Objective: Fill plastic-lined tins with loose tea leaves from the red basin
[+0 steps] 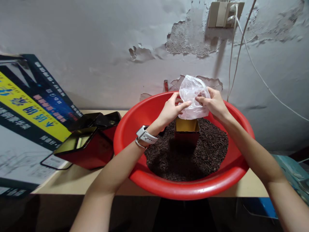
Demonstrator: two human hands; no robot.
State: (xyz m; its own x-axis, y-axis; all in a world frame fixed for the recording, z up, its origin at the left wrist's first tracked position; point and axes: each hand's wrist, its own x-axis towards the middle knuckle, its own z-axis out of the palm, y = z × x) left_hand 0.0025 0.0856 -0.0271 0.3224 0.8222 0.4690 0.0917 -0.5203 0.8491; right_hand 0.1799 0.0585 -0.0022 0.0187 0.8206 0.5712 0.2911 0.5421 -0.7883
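Observation:
A big red plastic basin sits on a wooden table, holding a heap of dark loose tea leaves. A small red square tin with a gold inside stands open in the leaves. Just above the tin, both hands hold a clear plastic bag. My left hand, with a white watch on its wrist, pinches the bag's left side. My right hand pinches its right side.
Two or three more red tins stand open on the table left of the basin. A printed blue and yellow board leans at the far left. A wall socket with cables hangs on the peeling wall behind.

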